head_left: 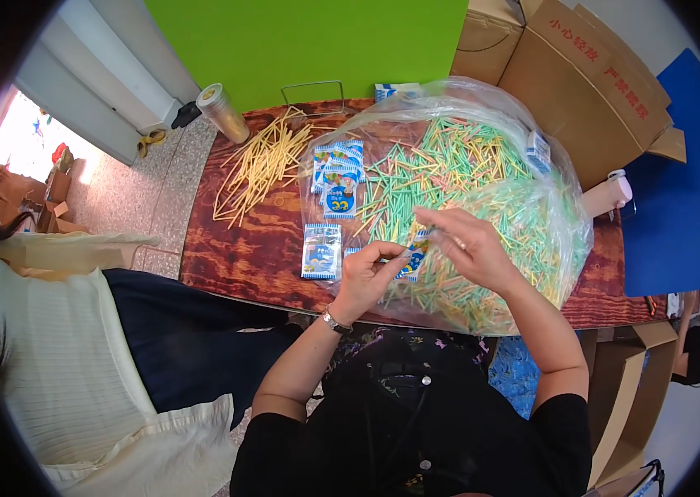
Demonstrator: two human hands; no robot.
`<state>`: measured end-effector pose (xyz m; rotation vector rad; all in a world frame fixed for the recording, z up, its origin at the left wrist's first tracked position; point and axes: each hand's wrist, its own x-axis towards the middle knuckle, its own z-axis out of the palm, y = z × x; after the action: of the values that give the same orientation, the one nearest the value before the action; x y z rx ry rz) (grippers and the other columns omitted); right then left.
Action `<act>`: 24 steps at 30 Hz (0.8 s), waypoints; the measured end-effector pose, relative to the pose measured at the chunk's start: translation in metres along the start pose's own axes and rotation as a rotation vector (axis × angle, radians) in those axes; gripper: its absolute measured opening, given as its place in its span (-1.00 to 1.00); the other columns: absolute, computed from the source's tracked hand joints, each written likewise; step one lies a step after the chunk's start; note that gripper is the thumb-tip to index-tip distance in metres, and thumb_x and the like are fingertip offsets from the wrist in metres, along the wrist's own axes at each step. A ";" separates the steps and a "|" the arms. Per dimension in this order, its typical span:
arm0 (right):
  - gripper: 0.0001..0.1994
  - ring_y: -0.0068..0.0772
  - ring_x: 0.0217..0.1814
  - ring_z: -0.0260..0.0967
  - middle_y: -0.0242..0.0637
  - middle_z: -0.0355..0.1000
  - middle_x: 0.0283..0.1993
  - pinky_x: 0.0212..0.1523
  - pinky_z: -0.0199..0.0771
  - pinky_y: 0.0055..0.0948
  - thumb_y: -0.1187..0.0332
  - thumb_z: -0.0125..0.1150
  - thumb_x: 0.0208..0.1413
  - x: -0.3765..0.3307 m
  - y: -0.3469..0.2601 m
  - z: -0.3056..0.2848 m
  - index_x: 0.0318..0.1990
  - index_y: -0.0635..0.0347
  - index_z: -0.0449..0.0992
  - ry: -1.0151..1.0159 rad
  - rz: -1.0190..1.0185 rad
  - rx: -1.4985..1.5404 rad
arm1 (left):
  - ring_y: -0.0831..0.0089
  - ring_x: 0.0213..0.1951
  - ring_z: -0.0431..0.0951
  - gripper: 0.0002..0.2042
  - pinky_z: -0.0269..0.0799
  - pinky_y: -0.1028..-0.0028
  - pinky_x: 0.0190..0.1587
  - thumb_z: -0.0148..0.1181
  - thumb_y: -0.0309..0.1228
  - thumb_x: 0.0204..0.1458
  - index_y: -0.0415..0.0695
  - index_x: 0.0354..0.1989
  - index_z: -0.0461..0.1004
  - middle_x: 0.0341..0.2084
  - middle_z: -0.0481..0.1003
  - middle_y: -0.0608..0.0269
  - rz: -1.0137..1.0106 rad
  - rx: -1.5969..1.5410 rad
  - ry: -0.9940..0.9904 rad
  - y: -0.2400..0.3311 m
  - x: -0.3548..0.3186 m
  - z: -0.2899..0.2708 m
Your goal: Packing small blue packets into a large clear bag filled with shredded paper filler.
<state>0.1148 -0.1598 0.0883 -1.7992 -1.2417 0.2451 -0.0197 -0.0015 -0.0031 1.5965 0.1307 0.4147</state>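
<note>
My left hand, with a watch at the wrist, pinches a small blue-and-white printed packet between thumb and fingers. Just right of that packet, my right hand hovers with its fingers stretched out, slightly blurred; nothing shows in its grasp. Beneath both hands spreads a large clear plastic bag full of short thin sticks in green, yellow and pink. Several similar packets lie on the bag's left part, and a single packet rests nearer to me.
Longer pale yellow sticks lie in a loose pile on the reddish wooden table, beside a clear cylinder. Cardboard boxes stand behind at right, near a pink cup. A person in a cream top is at my left.
</note>
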 end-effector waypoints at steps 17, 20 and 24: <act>-0.49 -0.28 -0.26 0.49 -0.23 0.55 -0.26 -0.27 0.47 -0.38 0.47 0.21 0.09 0.025 0.009 0.013 0.23 0.01 0.33 -0.096 0.152 0.100 | 0.65 -0.31 0.50 -0.83 0.43 0.60 -0.29 0.23 -0.57 0.08 -0.27 -0.17 0.45 -0.27 0.53 0.23 0.004 -0.285 0.127 0.002 0.012 -0.019; -0.49 -0.20 -0.39 0.44 -0.23 0.47 -0.43 -0.40 0.43 -0.27 0.49 0.21 0.06 0.034 0.034 0.030 0.22 -0.03 0.35 0.088 -0.274 -0.262 | 0.54 -0.36 0.51 -0.85 0.43 0.52 -0.34 0.32 -0.55 -0.08 -0.28 -0.32 0.54 -0.27 0.54 0.16 0.187 0.379 0.161 0.014 0.031 -0.031; -0.63 -0.10 -0.24 0.48 -0.17 0.53 -0.20 -0.24 0.49 -0.28 0.51 0.19 0.08 0.059 0.047 0.060 0.08 0.09 0.47 0.095 -0.139 -0.213 | 0.53 -0.46 0.48 -0.88 0.40 0.49 -0.41 0.31 -0.53 -0.07 -0.26 -0.34 0.56 -0.42 0.54 0.20 0.321 0.591 0.271 0.002 0.054 -0.074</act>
<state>0.1367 -0.0816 0.0369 -1.8701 -1.3589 -0.0532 0.0053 0.0858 0.0097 2.1456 0.2182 0.9050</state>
